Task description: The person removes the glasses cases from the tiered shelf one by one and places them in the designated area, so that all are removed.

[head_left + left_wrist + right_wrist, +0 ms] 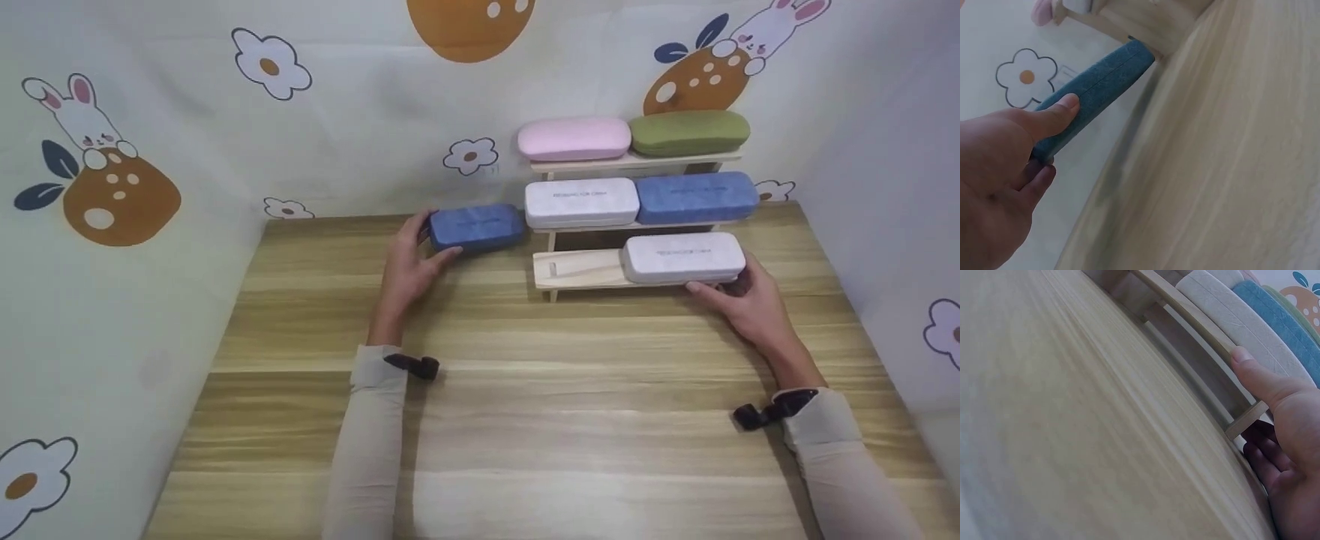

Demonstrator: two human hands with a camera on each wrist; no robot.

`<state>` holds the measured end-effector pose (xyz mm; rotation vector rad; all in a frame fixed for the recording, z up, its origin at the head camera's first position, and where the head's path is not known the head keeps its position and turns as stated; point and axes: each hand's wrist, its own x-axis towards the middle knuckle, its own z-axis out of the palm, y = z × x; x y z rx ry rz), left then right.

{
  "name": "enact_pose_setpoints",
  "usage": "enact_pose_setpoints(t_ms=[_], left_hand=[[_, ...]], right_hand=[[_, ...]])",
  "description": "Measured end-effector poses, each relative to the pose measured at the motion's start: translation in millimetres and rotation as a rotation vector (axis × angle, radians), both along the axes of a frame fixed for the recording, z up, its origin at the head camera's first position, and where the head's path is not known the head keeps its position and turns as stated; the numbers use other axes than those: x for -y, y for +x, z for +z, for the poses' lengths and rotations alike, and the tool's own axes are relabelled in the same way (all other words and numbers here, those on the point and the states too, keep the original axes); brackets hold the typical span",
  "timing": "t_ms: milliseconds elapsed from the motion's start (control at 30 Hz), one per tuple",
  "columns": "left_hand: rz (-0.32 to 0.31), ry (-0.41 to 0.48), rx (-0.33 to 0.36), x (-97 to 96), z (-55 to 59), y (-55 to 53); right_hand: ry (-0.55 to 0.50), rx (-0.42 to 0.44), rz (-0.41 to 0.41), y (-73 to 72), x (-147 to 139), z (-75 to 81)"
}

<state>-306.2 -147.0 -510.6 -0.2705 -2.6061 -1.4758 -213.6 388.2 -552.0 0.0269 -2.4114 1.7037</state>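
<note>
My left hand grips the left end of a blue glasses case just left of the stepped wooden rack. In the left wrist view, the thumb lies along one side of this case and fingertips show beneath it. A white glasses case sits on the right part of the bottom step. Around its right end is my right hand, thumb at the front lower edge by the step. In the right wrist view, the lower fingers curl past the step's end; the other fingertips are hidden.
Another white case and a blue case fill the middle step. On the top step lie a pink case and a green case. Patterned walls border the wooden table.
</note>
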Motion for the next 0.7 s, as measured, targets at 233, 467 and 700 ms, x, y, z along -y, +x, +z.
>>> enact_pose_setpoints(t_ms=[233,467,700], left_hand=[[-0.014,-0.035,0.021,7.9,-7.7,-20.1],[-0.037,-0.086,0.108,6.7,-8.9,-36.4],[-0.030,-0.096,0.146,1.5,-18.0,-41.0]], right_hand=[[0.010,0.016,-0.013,1.2,2.6,1.0],[0.012,0.006,-0.015,2.3,1.1,2.4],[-0.013,-0.008,0.002,1.3,2.0,0.2]])
